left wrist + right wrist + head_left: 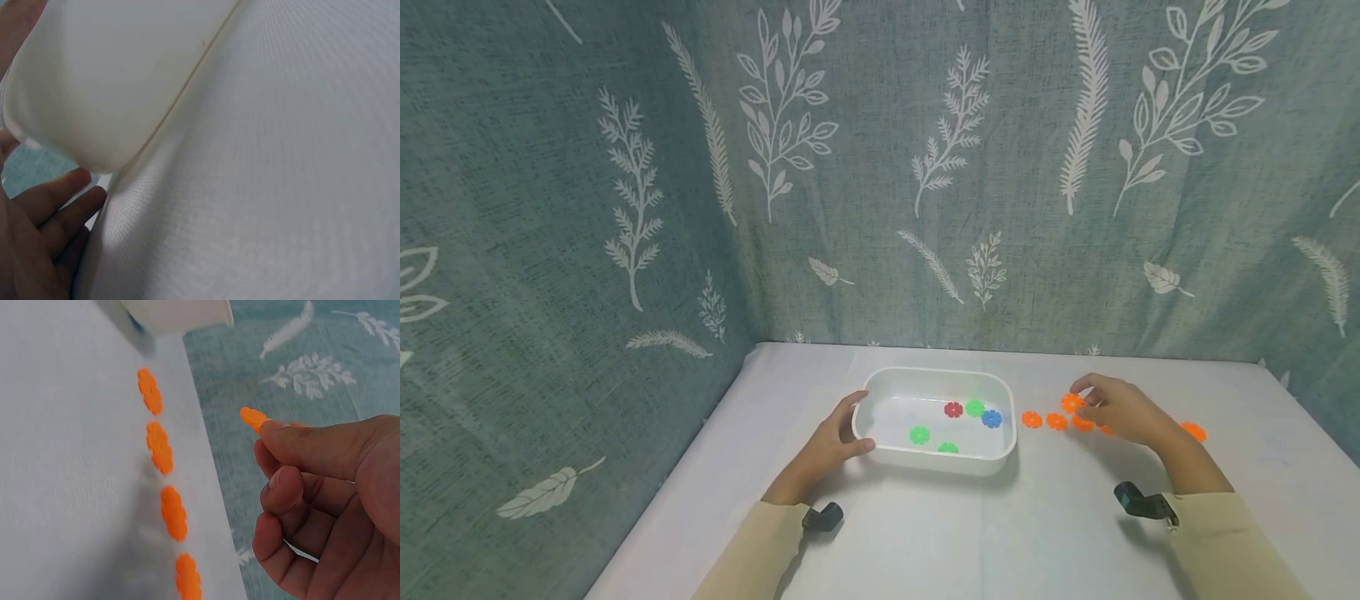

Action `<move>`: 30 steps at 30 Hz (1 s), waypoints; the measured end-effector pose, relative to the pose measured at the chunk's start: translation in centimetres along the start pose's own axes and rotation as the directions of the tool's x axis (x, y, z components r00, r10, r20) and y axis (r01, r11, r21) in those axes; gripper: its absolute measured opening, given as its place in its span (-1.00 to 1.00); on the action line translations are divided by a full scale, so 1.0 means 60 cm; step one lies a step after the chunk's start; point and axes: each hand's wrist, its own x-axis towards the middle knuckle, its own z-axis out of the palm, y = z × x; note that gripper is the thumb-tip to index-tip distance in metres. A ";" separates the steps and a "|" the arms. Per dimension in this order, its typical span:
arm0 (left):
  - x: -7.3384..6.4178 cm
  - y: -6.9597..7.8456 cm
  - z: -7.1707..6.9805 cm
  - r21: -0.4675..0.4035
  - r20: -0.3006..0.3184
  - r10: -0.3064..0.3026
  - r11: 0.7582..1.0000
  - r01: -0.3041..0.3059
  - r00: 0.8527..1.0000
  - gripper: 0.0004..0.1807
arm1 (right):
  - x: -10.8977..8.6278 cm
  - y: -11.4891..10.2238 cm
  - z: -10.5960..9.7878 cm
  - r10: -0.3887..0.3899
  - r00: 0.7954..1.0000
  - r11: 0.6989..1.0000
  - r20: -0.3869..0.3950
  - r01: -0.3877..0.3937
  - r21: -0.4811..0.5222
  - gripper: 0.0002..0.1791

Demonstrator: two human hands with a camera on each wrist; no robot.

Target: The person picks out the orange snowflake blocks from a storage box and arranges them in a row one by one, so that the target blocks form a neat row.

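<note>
My left hand (829,440) grips the left end of a white plastic tub (925,460), its thumb at the near rim corner and its fingers round the far side. The tub's smooth outer wall (119,69) fills the upper left of the left wrist view. To the right of the tub, my right hand (1123,410) pinches an orange flower-shaped disc (252,417) between thumb and index finger, raised above the table. Beneath it runs a row of similar orange discs (1056,422), partly hidden by the hand in the head view.
Inside the tub lie a red disc (952,409), a blue disc (992,419) and several green ones, one being a green disc (920,435). Another orange disc (1193,431) lies right of the right wrist. A patterned teal curtain (880,250) stands behind the white-covered table (910,533).
</note>
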 end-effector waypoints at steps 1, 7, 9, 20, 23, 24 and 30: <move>0.000 0.000 0.000 -0.002 0.001 0.000 1.000 0.000 1.000 -0.03 | -0.003 0.003 -0.002 -0.002 1.000 1.000 -0.003 0.002 -0.001 -0.59; 0.000 -0.002 0.000 -0.007 0.000 0.009 1.000 -0.009 1.000 -0.04 | -0.017 0.025 -0.015 -0.010 0.999 1.000 -0.035 0.009 -0.029 -0.59; 0.000 -0.003 0.001 -0.008 -0.001 0.012 1.000 -0.012 1.000 -0.04 | -0.021 0.031 -0.019 -0.001 0.999 0.999 -0.043 -0.001 -0.036 -0.58; 0.001 -0.002 0.001 -0.020 0.007 0.010 1.000 -0.010 1.000 -0.02 | -0.043 0.073 -0.040 0.032 0.997 0.998 -0.070 -0.036 -0.052 -0.59; 0.001 -0.003 0.001 -0.012 0.007 0.018 1.000 -0.018 1.000 -0.02 | -0.047 0.084 -0.045 0.049 0.996 0.998 -0.073 -0.052 -0.046 -0.58; 0.000 -0.003 0.001 -0.006 0.004 0.018 1.000 -0.018 1.000 -0.03 | -0.048 0.088 -0.046 0.054 0.996 0.997 -0.075 -0.057 -0.043 -0.58; -0.002 0.004 0.003 -0.005 -0.002 -0.018 1.000 0.018 1.000 -0.03 | -0.059 0.106 -0.050 0.076 0.993 0.996 -0.092 -0.079 -0.035 -0.58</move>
